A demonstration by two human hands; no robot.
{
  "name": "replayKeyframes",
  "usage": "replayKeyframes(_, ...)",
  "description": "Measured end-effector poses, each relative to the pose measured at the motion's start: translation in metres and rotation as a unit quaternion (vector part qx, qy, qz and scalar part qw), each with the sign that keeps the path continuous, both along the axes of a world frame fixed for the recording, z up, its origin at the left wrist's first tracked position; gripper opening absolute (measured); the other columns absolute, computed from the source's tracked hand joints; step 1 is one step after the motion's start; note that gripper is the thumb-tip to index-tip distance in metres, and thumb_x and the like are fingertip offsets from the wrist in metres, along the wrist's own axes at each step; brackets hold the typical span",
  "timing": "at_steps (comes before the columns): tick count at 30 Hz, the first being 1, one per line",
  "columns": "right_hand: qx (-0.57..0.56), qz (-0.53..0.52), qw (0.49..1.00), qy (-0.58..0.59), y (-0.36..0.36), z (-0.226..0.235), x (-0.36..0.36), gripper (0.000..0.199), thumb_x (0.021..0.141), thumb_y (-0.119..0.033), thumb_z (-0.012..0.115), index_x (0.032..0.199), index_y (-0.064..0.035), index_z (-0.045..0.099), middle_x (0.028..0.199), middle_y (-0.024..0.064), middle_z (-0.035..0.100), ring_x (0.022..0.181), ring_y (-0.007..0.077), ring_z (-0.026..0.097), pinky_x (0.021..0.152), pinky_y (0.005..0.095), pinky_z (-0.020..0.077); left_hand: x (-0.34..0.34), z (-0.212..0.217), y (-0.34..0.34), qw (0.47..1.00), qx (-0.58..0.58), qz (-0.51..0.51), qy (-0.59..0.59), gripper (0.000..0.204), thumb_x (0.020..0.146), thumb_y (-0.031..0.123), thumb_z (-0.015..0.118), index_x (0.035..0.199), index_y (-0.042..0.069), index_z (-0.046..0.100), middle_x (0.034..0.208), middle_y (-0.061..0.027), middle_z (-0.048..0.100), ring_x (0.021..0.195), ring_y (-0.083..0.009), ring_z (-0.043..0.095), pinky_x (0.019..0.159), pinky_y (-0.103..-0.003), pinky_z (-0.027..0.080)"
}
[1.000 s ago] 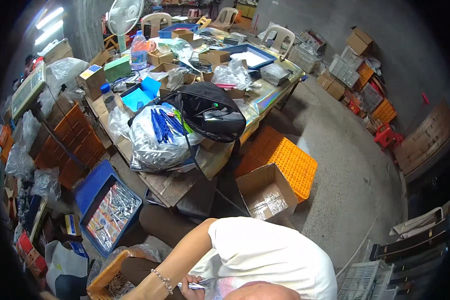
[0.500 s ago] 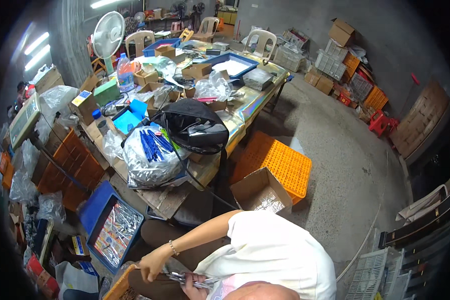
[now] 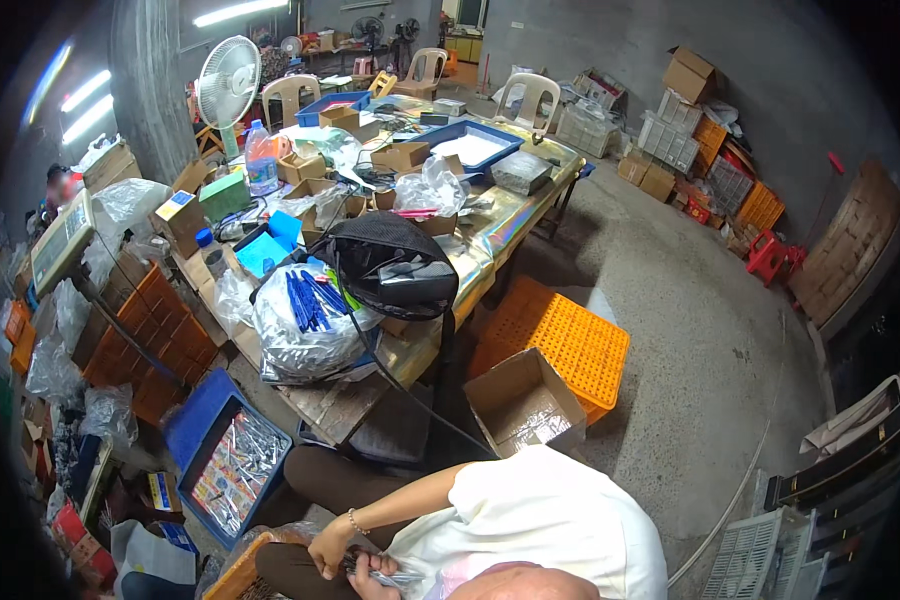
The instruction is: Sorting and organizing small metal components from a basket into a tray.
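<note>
My left hand (image 3: 375, 578) is closed around a bundle of slim silver rods (image 3: 402, 577), low in the picture against my white shirt. Their dark ends point toward my right hand (image 3: 330, 546), which wears a beaded bracelet (image 3: 355, 521). The right hand's fingers curl downward beside those ends; whatever is between them is too small to make out. Under my hands is my dark-trousered leg, next to an orange crate (image 3: 232, 580) partly cut off by the lower edge. A blue tray (image 3: 288, 445) full of loose silver rods (image 3: 242, 462) lies beyond, to the left.
A cluttered table (image 3: 490, 240) carries a black bag (image 3: 395, 260), a plastic bag of blue pens (image 3: 310, 335), a bottle (image 3: 260, 165) and boxes. Beside it are an open carton (image 3: 525, 400) and an orange crate (image 3: 580, 350). A scale (image 3: 60, 240) stands left.
My right hand has moved slightly right, closer to my left hand and the bundle. The rods now show less beyond the left hand. The whole view has shifted a little.
</note>
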State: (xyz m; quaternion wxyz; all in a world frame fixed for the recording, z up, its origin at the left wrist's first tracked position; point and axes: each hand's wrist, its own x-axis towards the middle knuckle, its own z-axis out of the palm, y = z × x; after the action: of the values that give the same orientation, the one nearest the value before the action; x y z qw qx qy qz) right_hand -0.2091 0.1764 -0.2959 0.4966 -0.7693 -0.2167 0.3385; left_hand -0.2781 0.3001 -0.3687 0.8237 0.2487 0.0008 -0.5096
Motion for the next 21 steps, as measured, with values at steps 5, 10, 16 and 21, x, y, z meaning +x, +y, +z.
replayKeyframes(5, 0.075, -0.022, 0.997, 0.015, 0.004, -0.020, -0.014, 0.028, 0.082, -0.024, 0.060, 0.093, 0.0011, 0.067, 0.073, 0.0038, 0.064, 0.068, 0.0141, 0.054, 0.065, 0.0320, 0.0453, -0.011, 0.007, 0.000, 0.997, 0.072, -0.019, 0.024, 0.015, 0.089, 0.026, 0.046, 0.091, 0.013, 0.054, 0.066, 0.0010, 0.044, 0.058, -0.0113, 0.043, 0.056, -0.030, 0.040)
replayKeyframes(10, 0.052, -0.004, 0.997, 0.050, -0.001, -0.001, -0.028, 0.026, 0.081, -0.019, 0.057, 0.090, 0.0030, 0.066, 0.069, 0.0040, 0.062, 0.062, 0.0110, 0.052, 0.055, 0.0299, 0.0429, -0.017, 0.012, -0.004, 0.992, 0.108, -0.042, 0.038, 0.014, 0.088, 0.024, 0.048, 0.091, 0.012, 0.054, 0.068, 0.0001, 0.045, 0.060, -0.0115, 0.045, 0.057, -0.030, 0.041)
replayKeyframes(16, 0.065, 0.008, 0.997, 0.050, -0.009, 0.010, -0.032, 0.024, 0.081, -0.017, 0.057, 0.090, 0.0030, 0.066, 0.073, 0.0050, 0.064, 0.064, 0.0122, 0.054, 0.060, 0.0302, 0.0446, -0.016, 0.015, -0.011, 0.986, 0.143, -0.066, 0.049, 0.013, 0.087, 0.023, 0.050, 0.091, 0.011, 0.054, 0.071, -0.0008, 0.047, 0.062, -0.0118, 0.047, 0.058, -0.030, 0.042)
replayKeyframes(21, 0.031, 0.034, 0.997, 0.061, -0.009, -0.007, -0.027, 0.027, 0.084, -0.021, 0.059, 0.094, 0.0024, 0.065, 0.076, 0.0042, 0.066, 0.064, 0.0114, 0.056, 0.059, 0.0275, 0.0474, -0.010, 0.018, -0.010, 0.982, 0.160, -0.082, 0.051, 0.013, 0.086, 0.022, 0.051, 0.091, 0.010, 0.055, 0.073, -0.0017, 0.049, 0.064, -0.0120, 0.049, 0.059, -0.029, 0.043)
